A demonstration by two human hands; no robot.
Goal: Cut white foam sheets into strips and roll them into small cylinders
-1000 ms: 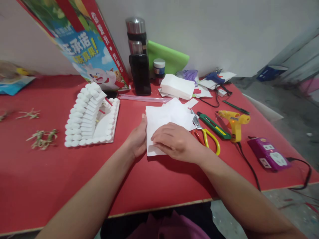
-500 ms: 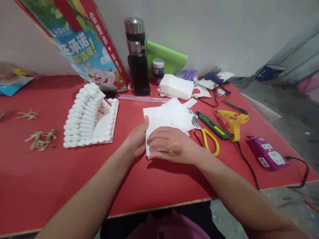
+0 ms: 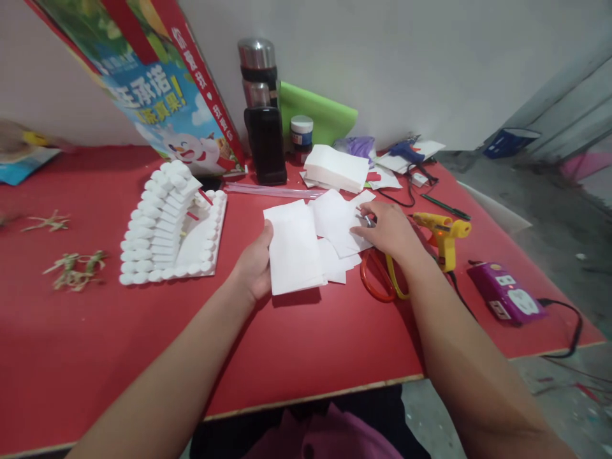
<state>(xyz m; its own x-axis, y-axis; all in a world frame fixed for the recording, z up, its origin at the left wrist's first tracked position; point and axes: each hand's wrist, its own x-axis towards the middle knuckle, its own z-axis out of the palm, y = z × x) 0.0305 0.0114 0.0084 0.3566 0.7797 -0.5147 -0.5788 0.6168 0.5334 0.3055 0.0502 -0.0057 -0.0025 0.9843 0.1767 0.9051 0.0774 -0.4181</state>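
Note:
My left hand (image 3: 255,264) is closed on the left edge of a folded sheet of white paper (image 3: 296,248), thumb on top. My right hand (image 3: 389,229) reaches over a pair of scissors (image 3: 377,280), its fingers closed around the blades. The red and yellow handles stick out below that hand toward me. Between the two hands, several loose white paper pieces (image 3: 337,220) lie overlapping on the red table (image 3: 287,357). The green utility knife is hidden behind my right hand and forearm.
A yellow glue gun (image 3: 447,236) and a purple power strip (image 3: 507,293) with cords lie at right. A white stair-like model (image 3: 165,229) and straw figures (image 3: 76,271) are at left. Behind stand a phone (image 3: 266,146), a thermos (image 3: 258,60) and a printed box (image 3: 167,95).
My right hand has left the folded paper and moved right onto the scissors, whose handles have shifted slightly. My left hand keeps the paper, now lying flatter and in fuller view.

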